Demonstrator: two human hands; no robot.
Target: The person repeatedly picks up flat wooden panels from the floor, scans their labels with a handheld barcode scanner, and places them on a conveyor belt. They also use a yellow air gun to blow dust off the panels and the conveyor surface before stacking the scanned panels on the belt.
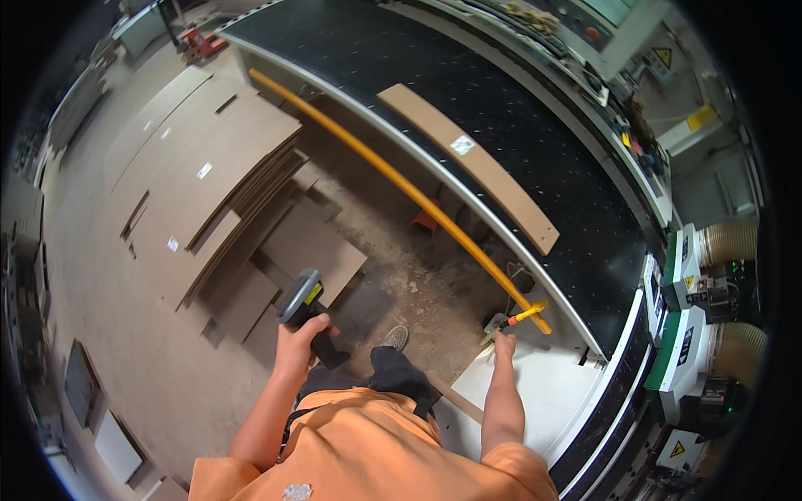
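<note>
My left hand (311,336) is wrapped round the grip of a dark grey handheld barcode scanner (299,299) with a yellow label on its side. The scanner is held up over the floor, left of my body. My right hand (505,344) is closed at the near end of the machine table, and what its fingers hold is hidden. Just beyond it is a yellow tool with a red band (526,314), beside the end of a long yellow bar (401,188). A narrow brown board (480,171) with a white label lies on the black table (334,37).
Stacked brown panels (242,159) with white labels stand at the left. A white surface (535,392) lies under my right forearm. Machine units with hoses (727,342) are at the right edge. A red pallet jack (200,43) stands far left.
</note>
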